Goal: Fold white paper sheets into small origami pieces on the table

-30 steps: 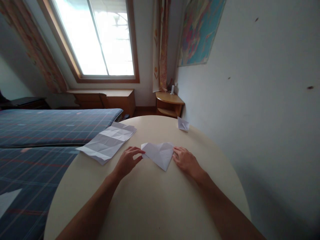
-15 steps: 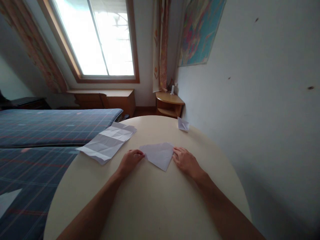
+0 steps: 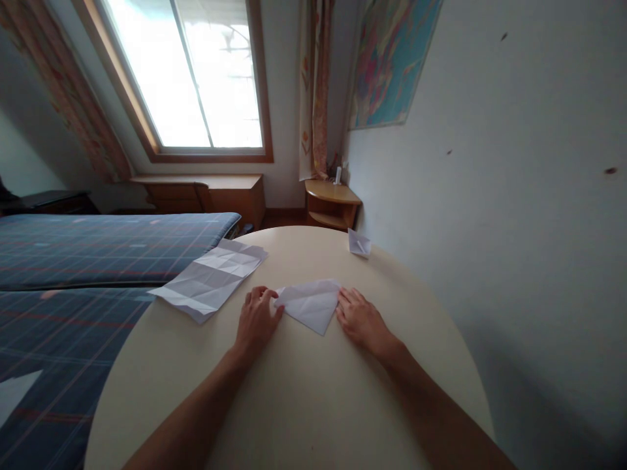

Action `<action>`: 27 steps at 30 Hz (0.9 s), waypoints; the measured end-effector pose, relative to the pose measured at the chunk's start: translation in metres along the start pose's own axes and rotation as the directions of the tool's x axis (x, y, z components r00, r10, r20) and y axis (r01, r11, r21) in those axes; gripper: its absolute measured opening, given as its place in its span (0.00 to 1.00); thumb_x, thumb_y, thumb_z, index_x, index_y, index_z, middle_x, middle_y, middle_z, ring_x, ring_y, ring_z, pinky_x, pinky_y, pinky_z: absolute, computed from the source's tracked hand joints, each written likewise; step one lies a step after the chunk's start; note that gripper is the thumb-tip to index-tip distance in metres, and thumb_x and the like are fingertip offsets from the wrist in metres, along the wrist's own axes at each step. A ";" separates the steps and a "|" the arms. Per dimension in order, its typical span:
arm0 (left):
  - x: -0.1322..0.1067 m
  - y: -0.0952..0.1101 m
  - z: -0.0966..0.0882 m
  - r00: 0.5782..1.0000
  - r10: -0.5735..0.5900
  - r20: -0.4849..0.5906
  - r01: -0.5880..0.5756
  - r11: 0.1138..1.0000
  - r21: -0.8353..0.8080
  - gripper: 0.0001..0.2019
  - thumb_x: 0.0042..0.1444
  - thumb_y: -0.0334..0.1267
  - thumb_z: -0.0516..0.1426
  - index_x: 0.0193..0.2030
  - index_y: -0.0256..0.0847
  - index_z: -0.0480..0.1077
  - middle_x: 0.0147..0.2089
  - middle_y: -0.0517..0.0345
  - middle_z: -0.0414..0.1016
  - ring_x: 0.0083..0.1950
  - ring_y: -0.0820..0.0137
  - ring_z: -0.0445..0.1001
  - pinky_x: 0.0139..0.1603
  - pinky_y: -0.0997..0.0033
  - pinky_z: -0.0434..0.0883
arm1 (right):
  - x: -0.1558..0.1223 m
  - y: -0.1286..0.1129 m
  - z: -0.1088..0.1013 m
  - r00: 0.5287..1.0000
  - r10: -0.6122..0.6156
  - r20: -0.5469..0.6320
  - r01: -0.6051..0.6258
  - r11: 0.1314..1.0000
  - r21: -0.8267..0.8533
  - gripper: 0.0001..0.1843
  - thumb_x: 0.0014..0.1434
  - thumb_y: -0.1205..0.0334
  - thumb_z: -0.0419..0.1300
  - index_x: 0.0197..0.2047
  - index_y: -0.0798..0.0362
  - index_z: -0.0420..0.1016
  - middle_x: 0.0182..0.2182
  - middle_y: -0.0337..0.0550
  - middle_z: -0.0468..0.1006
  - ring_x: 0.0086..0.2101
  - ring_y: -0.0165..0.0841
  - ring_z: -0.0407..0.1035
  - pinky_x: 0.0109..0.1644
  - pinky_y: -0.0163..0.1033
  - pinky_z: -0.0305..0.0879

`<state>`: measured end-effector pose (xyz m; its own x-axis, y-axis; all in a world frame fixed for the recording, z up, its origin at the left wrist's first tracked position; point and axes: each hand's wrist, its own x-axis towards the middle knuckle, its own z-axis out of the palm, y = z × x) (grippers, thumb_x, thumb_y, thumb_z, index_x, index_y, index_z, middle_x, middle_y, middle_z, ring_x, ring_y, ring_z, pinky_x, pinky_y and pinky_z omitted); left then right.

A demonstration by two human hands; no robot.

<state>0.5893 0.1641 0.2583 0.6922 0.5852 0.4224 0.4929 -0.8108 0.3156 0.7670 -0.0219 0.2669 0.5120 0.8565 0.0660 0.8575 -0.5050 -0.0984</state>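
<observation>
A folded sheet of white paper (image 3: 311, 303) lies on the round table with one point toward me and a crease across it. At its left corner is my left hand (image 3: 258, 316), fingers bent, with the thumb and a finger closed about the paper's tip. My right hand (image 3: 361, 316) holds the right corner, its fingers close together at the edge; the thumb is partly hidden. Both forearms rest low over the table.
Creased white sheets (image 3: 210, 277) lie at the table's left edge. A small folded paper piece (image 3: 359, 244) stands at the far right. A plaid mattress (image 3: 98, 248) adjoins the cream table (image 3: 313, 398) on the left, and a wall (image 3: 514, 228) runs along the right.
My left hand has turned and opened slightly at the left corner, its fingers moving up and away from me. The paper's left end now looks narrower. My right hand has barely shifted.
</observation>
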 end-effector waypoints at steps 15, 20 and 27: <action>-0.008 0.013 -0.016 0.956 0.143 0.257 -0.149 0.989 0.006 0.11 0.67 0.37 0.50 0.41 0.45 0.74 0.49 0.56 0.77 0.51 0.66 0.75 0.49 0.68 0.70 | -0.002 0.000 -0.003 1.000 -0.007 0.016 0.007 1.000 -0.014 0.31 0.67 0.57 0.43 0.67 0.64 0.61 0.67 0.52 0.59 0.66 0.44 0.50 0.70 0.46 0.47; -0.023 0.034 -0.014 0.937 0.099 0.335 -0.143 0.984 0.109 0.16 0.67 0.35 0.46 0.54 0.39 0.71 0.63 0.47 0.69 0.66 0.61 0.66 0.60 0.63 0.68 | -0.001 0.003 0.000 1.000 -0.014 0.015 0.014 1.000 -0.006 0.31 0.67 0.56 0.44 0.68 0.62 0.61 0.67 0.51 0.60 0.66 0.42 0.50 0.69 0.46 0.47; -0.033 0.043 -0.004 0.929 0.085 0.359 -0.167 0.965 0.202 0.27 0.67 0.42 0.46 0.66 0.24 0.60 0.69 0.31 0.57 0.71 0.52 0.57 0.67 0.54 0.60 | -0.002 0.005 0.002 0.998 -0.044 0.044 0.045 0.999 -0.022 0.31 0.68 0.56 0.41 0.70 0.62 0.56 0.68 0.51 0.56 0.68 0.41 0.47 0.70 0.47 0.44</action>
<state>0.5853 0.1100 0.2617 0.8746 0.4712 0.1142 0.4670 -0.8821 0.0623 0.7700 -0.0256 0.2640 0.4710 0.8817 0.0265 0.8806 -0.4682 -0.0735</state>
